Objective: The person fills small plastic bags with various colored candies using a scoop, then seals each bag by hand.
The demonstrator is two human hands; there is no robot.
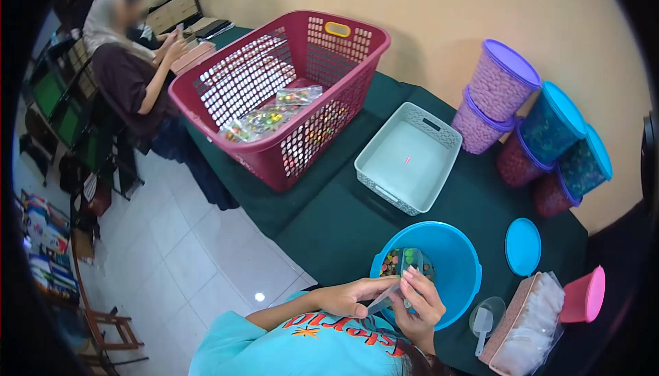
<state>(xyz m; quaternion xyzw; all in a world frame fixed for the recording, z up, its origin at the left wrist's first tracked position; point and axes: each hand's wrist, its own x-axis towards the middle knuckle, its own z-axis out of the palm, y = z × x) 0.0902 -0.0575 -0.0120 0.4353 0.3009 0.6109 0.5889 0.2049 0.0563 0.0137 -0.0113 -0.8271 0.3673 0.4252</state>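
Observation:
Both hands are over the near edge of a blue tub (pixel 458 273) that holds small multicoloured pieces (pixel 391 264). My left hand (pixel 353 297) is closed on a clear plastic bag (pixel 384 299), thumb against its side. Close beside it, my right hand (pixel 420 300) has bent fingers around something clear, perhaps a small scoop or the bag's other edge; the fingers partly hide it. Green pieces (pixel 410 256) show in a clear container just beyond the fingertips.
A maroon basket (pixel 264 146) holds filled bags (pixel 274 116). Nearby are a pale tray (pixel 408 160), stacked tubs (pixel 504 81), a blue lid (pixel 523 247), a white scoop (pixel 482 324), a box of bags (pixel 525 328) and a pink cup (pixel 583 297). A person (pixel 127 81) stands at upper left.

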